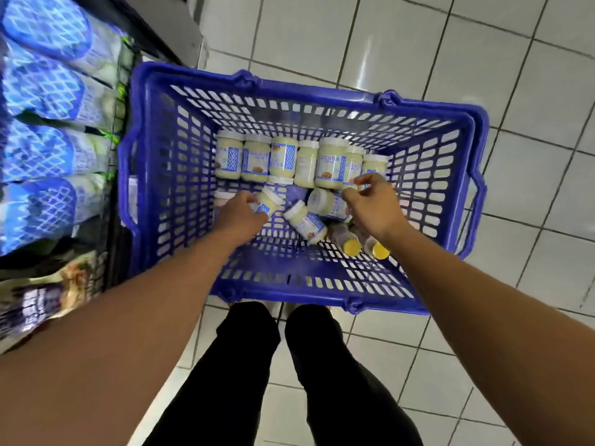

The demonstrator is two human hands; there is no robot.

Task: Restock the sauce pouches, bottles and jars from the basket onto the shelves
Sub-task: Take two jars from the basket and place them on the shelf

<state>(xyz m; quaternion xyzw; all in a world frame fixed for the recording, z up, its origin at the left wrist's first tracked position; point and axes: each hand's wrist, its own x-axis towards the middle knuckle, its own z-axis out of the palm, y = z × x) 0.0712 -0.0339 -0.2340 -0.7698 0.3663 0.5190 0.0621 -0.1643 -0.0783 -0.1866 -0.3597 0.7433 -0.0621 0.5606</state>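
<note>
Basket (pixel 154 175): you are standing over it on the floor; about ten jars (pixel 283 157) and two yellow-capped bottles (pixel 351 244) are still waiting inside.
Shelves (pixel 48 123): pouches are already filling the left rows (jars not seen there).
Left hand (pixel 240 212): you are closing it around a tipped jar (pixel 269 202).
Right hand (pixel 375 204): fingers are curling, pinching at a jar top; grip uncertain.

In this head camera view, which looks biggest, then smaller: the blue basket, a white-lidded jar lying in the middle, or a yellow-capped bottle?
1. blue basket, by far the largest.
2. lying jar.
3. yellow-capped bottle, but the right hand hides part of it, so jar versus bottle is unsure.
</note>
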